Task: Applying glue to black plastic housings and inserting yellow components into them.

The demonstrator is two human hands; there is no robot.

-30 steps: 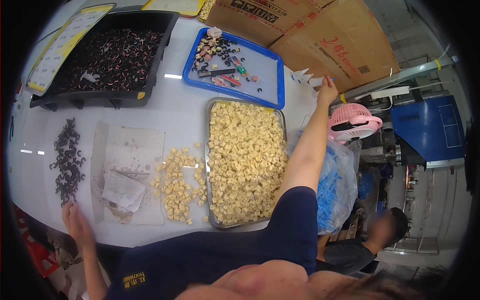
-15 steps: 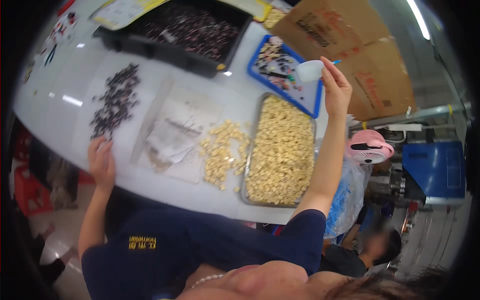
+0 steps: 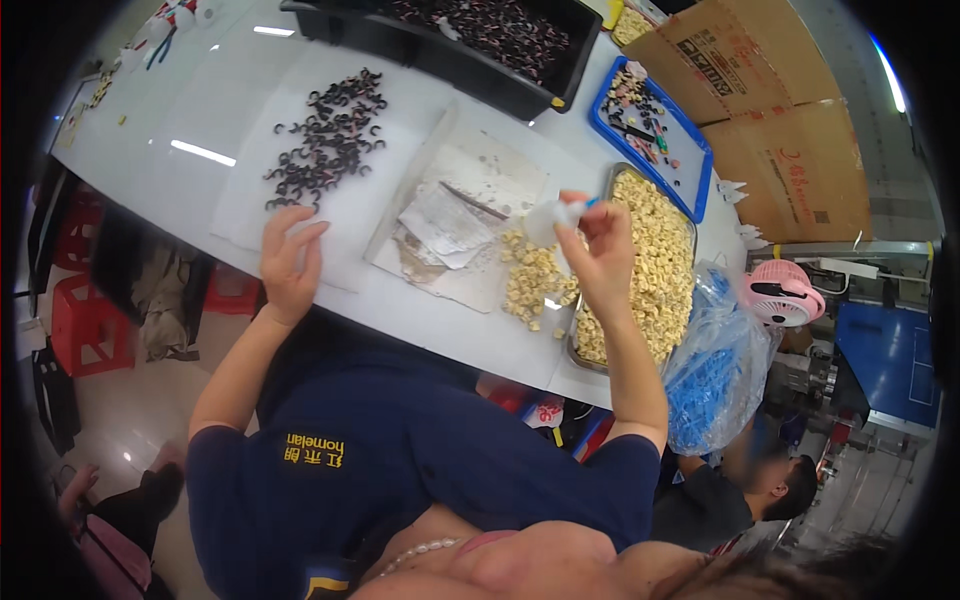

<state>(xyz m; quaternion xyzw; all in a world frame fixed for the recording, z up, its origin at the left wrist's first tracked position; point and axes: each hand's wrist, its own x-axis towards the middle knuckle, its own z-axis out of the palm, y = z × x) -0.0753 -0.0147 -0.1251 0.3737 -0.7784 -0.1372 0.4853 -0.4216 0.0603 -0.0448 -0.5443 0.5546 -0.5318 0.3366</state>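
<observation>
My right hand (image 3: 600, 255) grips a small translucent white squeeze bottle (image 3: 543, 222) with a blue tip, held above the right part of the table. Below it a loose patch of small pale-yellow pieces (image 3: 530, 285) lies beside a metal tray (image 3: 578, 355) heaped with more of them. My left hand (image 3: 290, 268) is open, fingers bent and apart, at the near end of a scattered pile of small black C-shaped pieces (image 3: 325, 145). I see nothing in it. Between the hands lies a stained white board (image 3: 490, 165) with a crumpled sheet (image 3: 445, 228) and a thin dark stick (image 3: 472, 200).
A black bin (image 3: 430, 60) of dark pieces stands at the back. Right of it are a blue tray (image 3: 600, 118) with mixed bits and cardboard (image 3: 785, 160). A pink fan (image 3: 783, 292) and a clear bag of blue items (image 3: 705, 385) sit at right, with another person (image 3: 700, 510) below.
My right hand has come down and left with the bottle, from near the blue tray to above the yellow pieces. My left hand stays by the black pieces. The view has shifted.
</observation>
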